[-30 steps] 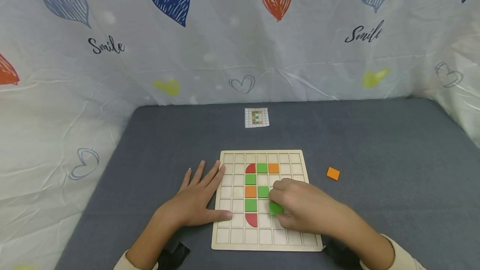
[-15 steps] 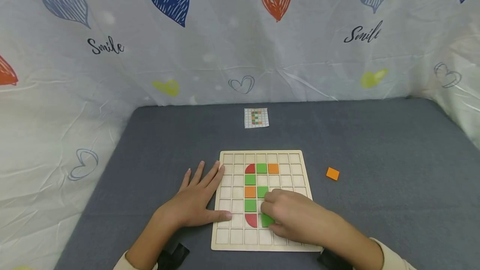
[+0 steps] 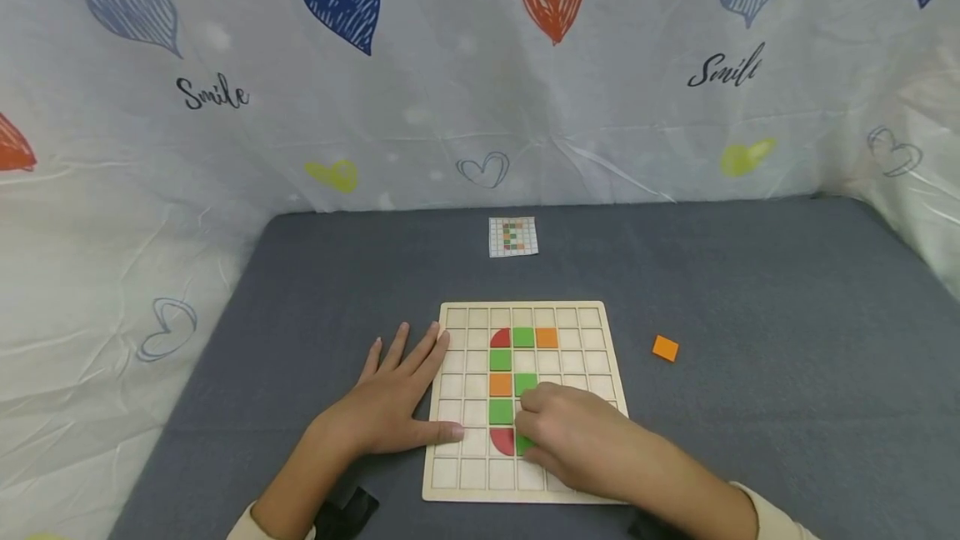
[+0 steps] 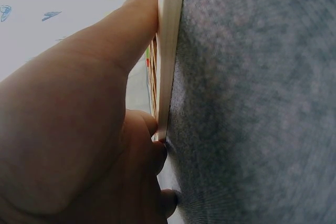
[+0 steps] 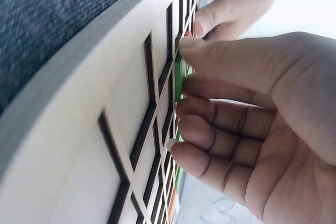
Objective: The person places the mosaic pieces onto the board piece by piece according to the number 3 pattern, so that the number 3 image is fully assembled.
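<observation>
Step in hand: seating a green tile (image 3: 524, 444) on the board (image 3: 592, 319), right of the red quarter (image 3: 502, 439), near row. Right hand (image 3: 581, 440) pinches it; left hand (image 3: 393, 402) flat, steadying the board's left edge. Next, likely: press flush, release. Spare orange tile (image 3: 665, 347) right.

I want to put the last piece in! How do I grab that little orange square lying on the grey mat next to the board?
The orange square lies flat, alone on the grey mat, right of the wooden board. It looks thin, so probably best to come from above and pinch two opposite edges with thumb and fingertip. The right hand is nearer; the left hand rests at the board's edge.
</observation>
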`<state>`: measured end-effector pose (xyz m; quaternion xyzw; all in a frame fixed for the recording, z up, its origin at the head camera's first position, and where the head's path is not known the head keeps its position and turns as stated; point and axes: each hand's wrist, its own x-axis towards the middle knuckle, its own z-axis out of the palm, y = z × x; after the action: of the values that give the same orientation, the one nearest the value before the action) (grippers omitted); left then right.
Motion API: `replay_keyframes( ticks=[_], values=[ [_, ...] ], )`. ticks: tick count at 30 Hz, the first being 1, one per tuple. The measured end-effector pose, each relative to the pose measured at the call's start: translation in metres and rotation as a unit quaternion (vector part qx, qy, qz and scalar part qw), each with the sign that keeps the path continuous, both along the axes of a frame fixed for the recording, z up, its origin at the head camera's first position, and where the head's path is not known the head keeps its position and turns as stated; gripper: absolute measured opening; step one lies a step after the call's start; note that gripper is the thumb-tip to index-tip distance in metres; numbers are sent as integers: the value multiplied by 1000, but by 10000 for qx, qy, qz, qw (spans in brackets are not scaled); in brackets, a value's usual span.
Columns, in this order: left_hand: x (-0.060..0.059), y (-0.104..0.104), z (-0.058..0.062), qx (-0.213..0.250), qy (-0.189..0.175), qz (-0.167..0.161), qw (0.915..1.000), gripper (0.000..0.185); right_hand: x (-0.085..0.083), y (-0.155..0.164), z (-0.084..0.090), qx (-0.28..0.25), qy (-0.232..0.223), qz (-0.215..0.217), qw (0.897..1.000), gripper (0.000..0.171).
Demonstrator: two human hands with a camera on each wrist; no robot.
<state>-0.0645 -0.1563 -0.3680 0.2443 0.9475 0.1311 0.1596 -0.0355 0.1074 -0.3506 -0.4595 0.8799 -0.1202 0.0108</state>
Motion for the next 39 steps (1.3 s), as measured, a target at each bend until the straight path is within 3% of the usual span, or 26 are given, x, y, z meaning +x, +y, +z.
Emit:
replay_keyframes(
  ticks=[4, 8, 11, 17, 21, 24, 32, 39],
  values=[
    [0, 0, 0, -42, -19, -7, 10000, 102, -1, 6, 3, -15, 37, 73, 10000, 16],
    [-1, -1, 0, -23, -44, -3, 10000, 102, -6, 23, 3, -352, 192, 173, 9990, 17],
    [-1, -1, 1, 13, -84, 9, 10000, 102, -10, 41, 1, -630, 267, 19, 9977, 17],
    [-1, 0, 2, -2, -106, 5, 9999, 102, -20, 89, -2, -690, 627, -861, 9919, 13],
    [-1, 0, 2, -12, -90, 10, 10000, 102, -27, 121, -3, -170, 805, -1636, 9831, 32],
    [-1, 0, 1, -24, -102, 17, 9999, 102, -29, 136, -4, -6, 727, -1920, 9787, 36],
    [-1, 0, 2, -42, -78, 30, 10000, 102, -33, 140, -11, -380, 901, -1873, 9774, 25],
    [-1, 0, 2, -28, -73, 2, 10000, 102, -34, 134, -13, -370, 883, -1967, 9758, 23]
  ],
)
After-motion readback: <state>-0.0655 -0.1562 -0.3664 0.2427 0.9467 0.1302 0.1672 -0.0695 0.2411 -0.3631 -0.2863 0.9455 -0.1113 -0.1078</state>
